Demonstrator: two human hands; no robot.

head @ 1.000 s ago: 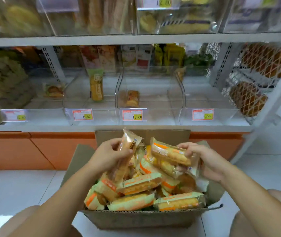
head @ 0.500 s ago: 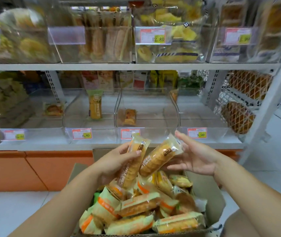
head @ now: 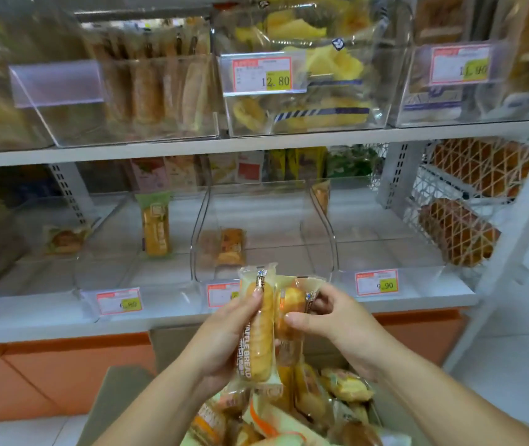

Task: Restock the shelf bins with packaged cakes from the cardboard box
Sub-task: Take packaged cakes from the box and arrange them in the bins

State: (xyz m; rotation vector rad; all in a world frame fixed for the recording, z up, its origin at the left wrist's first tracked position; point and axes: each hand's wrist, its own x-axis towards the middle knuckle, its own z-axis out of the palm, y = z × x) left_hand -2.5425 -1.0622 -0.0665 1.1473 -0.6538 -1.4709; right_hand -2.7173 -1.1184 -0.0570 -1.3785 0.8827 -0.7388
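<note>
Filling the far side of the view is the white shelf, its upper row of clear bins well stocked and its lower row nearly bare. The middle lower bin has a pack or two lying toward its far end, and the bin to its left holds one upright orange pack. At the near edge sits the open cardboard box, heaped with wrapped cakes.

The likeliest slip, as I judge it, comes from the smooth film. Two packs are held upright side by side with nothing under them, so a loosened grip during a handover or a reach could let one slide back into the box or onto the floor. The lower bins also look alike, and the middle bin's price tag is half hidden behind the packs, so a cake could land in the wrong bin.

Both forearms rise from the near corners and meet above the box, in front of the lower shelf edge. The left hand wraps the long pack, thumb laid up its front. The right hand pinches the second pack, thumb on the front and fingers curled behind. The packs touch.
</note>
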